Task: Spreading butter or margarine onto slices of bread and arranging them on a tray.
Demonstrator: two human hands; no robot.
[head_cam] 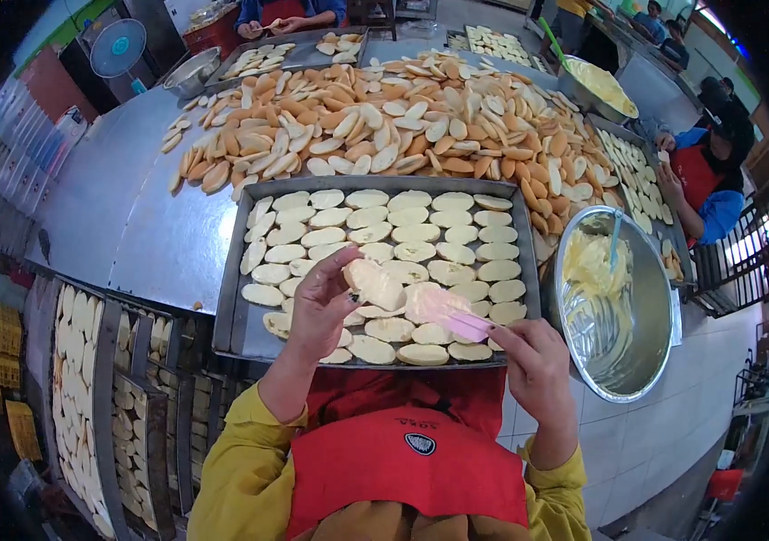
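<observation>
My left hand holds an oval bread slice with a pale spread on its face, above a metal baking tray. In my right hand is a pink plastic spatula, its blade smeared with cream and close to the right edge of the slice. The tray below holds rows of oval bread slices coated in pale yellow. To the right of the tray, a steel bowl contains yellow cream and a light blue utensil.
A large heap of bread slices lies beyond the tray on the metal table. Filled trays stand in a rack at lower left. Another cream bowl is at upper right. A co-worker is at the right, another across the table.
</observation>
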